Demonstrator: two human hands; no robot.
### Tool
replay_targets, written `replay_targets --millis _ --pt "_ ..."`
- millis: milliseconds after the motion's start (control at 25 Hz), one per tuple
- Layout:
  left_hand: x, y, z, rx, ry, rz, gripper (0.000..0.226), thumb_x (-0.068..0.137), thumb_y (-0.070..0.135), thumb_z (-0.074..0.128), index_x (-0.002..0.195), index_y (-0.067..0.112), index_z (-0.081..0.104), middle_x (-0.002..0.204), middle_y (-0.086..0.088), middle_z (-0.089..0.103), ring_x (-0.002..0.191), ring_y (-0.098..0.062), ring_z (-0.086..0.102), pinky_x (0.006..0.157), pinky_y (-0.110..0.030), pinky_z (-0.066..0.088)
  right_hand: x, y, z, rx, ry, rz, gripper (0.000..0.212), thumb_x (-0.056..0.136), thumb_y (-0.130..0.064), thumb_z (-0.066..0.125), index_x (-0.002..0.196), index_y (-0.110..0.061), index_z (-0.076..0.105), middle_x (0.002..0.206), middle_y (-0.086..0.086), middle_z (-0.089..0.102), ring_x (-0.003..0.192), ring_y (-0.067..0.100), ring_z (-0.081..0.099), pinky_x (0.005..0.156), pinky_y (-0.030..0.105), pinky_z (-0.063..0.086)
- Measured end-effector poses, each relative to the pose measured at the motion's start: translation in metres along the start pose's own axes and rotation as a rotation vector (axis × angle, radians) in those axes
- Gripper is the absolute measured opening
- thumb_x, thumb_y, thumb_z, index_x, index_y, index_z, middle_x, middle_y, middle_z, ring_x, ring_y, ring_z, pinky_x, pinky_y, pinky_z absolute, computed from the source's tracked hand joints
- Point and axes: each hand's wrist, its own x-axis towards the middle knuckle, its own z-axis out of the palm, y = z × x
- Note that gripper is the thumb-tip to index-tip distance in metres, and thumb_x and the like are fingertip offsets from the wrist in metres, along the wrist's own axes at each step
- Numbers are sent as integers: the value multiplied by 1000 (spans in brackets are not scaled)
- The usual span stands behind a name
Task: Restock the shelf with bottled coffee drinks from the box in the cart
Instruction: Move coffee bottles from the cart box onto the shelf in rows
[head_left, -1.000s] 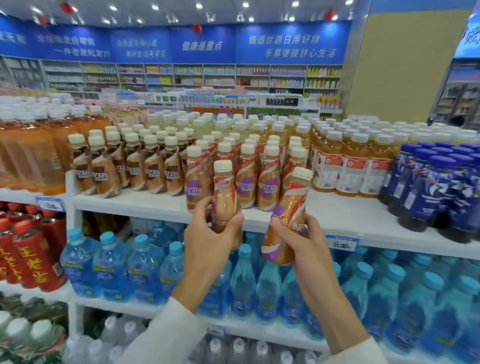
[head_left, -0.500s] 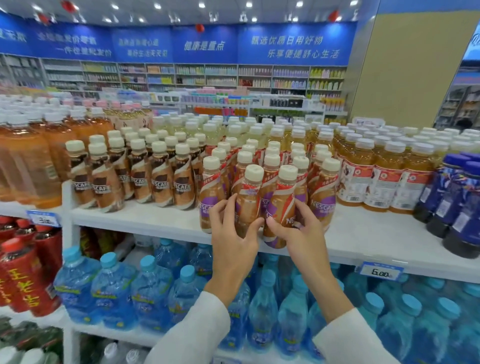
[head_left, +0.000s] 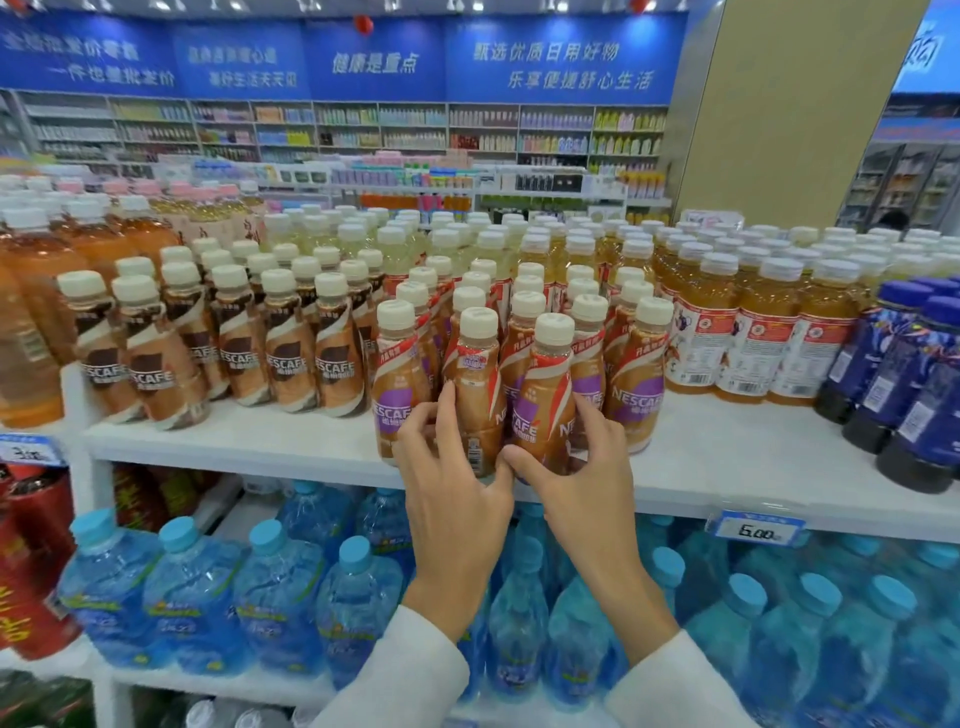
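Two tan Nescafe coffee bottles with cream caps stand at the front edge of the white top shelf (head_left: 249, 441). My left hand (head_left: 452, 483) grips the left bottle (head_left: 475, 374) low on its body. My right hand (head_left: 582, 478) curls round the base of the right bottle (head_left: 545, 384). My two thumbs meet between the bottles. Behind them stand several rows of the same purple-labelled coffee bottles (head_left: 636, 379). The cart and the box are out of view.
Brown-labelled Nescafe bottles (head_left: 239, 358) fill the shelf to the left, orange tea bottles (head_left: 753, 338) and dark blue bottles (head_left: 909, 384) to the right. Blue-capped water bottles (head_left: 280, 587) crowd the shelf below. A 5.00 price tag (head_left: 756, 530) hangs on the shelf edge.
Both hands carried the two bottles up and forward from in front of the shelf edge and stood them on the top shelf among the matching rows. The camera moved closer.
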Motion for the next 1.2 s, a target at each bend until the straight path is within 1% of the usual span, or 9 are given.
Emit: replay_targets --millis 120,240,360,440,560,680,840,920,1200 --pt "3 0 -2 29 -48 -11 87 80 33 82 151 17 34 136 -6 40 125 -17 38 97 -22 37 0 2 0 -2 41 -15 82 72 -40 88 143 -30 46 128 -11 49 115 1 52 96 19 48" --pt "4 -3 -5 -78 -82 -31 83 82 30 81 148 21 33 139 -1 42 131 -15 41 108 -34 42 -2 2 -2 47 27 22 76 74 -39 86 138 -34 45 126 -16 55 111 -3 56 85 9 46" --pt "1 -15 -12 -247 -177 -30 80 84 19 79 148 23 32 143 3 45 135 -14 45 109 -43 47 -5 3 -6 110 4 51 70 75 -34 87 131 -37 45 115 -23 58 102 -16 58 74 2 48" --pt "-3 -18 -16 -345 -245 -64 80 87 12 75 149 27 28 149 4 43 140 -13 43 111 -40 45 -6 5 -7 108 8 42 69 76 -36 86 132 -35 46 117 -21 58 104 -14 58 77 4 49" --pt "-8 -8 -14 -336 -232 -103 81 92 9 68 153 33 21 155 8 35 144 -7 35 115 -31 40 -8 9 -4 65 46 6 76 77 -41 84 142 -29 45 128 -11 53 115 1 57 91 17 52" --pt "-6 -1 -5 -242 -170 -75 79 91 13 67 155 25 21 155 6 31 144 -9 32 113 -36 42 -8 9 -3 56 38 -7 75 79 -39 82 144 -27 45 127 -10 51 116 4 56 97 26 54" --pt "-5 -4 3 -97 -122 -68 87 85 28 78 154 19 26 144 -3 34 135 -20 39 103 -42 50 -7 9 -5 39 27 -8 75 80 -40 81 144 -28 44 129 -10 52 116 4 57 98 28 54" --pt "-6 -6 2 -100 -111 -61 85 85 29 78 154 18 28 141 -4 35 134 -21 40 102 -43 51 -7 9 -5 31 26 -3 74 81 -41 80 144 -29 44 131 -11 52 117 5 57 98 28 54" --pt "-12 -17 -10 -287 -191 -90 75 93 9 67 152 31 27 154 3 40 141 -12 41 110 -34 47 -9 7 -7 119 26 23 60 80 -35 83 132 -33 52 119 -17 64 105 -10 60 84 8 51"
